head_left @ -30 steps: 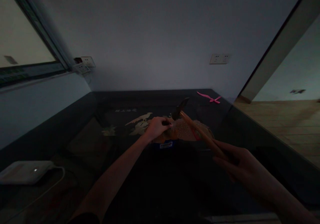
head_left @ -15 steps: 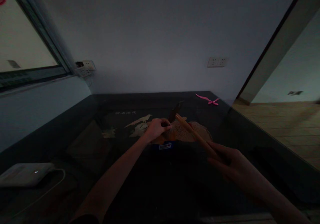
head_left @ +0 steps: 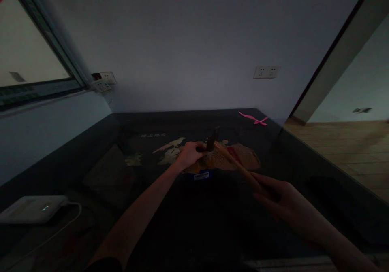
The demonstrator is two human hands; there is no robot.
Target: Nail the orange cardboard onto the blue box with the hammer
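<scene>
My right hand is wrapped round the wooden handle of a hammer, whose dark head stands near my left fingertips. My left hand is closed in a pinch just left of the head. Whatever its fingers hold is too small and dark to make out. Beneath both lies a patterned brown and orange piece with a red area to the right; its material is unclear. A small blue item with a white label shows at its front edge.
The dark glossy tabletop bears a printed bird and lettering. A pink ribbon lies at the back right. At the left is a white device with a cable. Behind stands a wall with sockets.
The hammer's head has dipped slightly and stands more upright beside my left fingers. More of the red area shows by the handle. My left hand keeps its pinch.
</scene>
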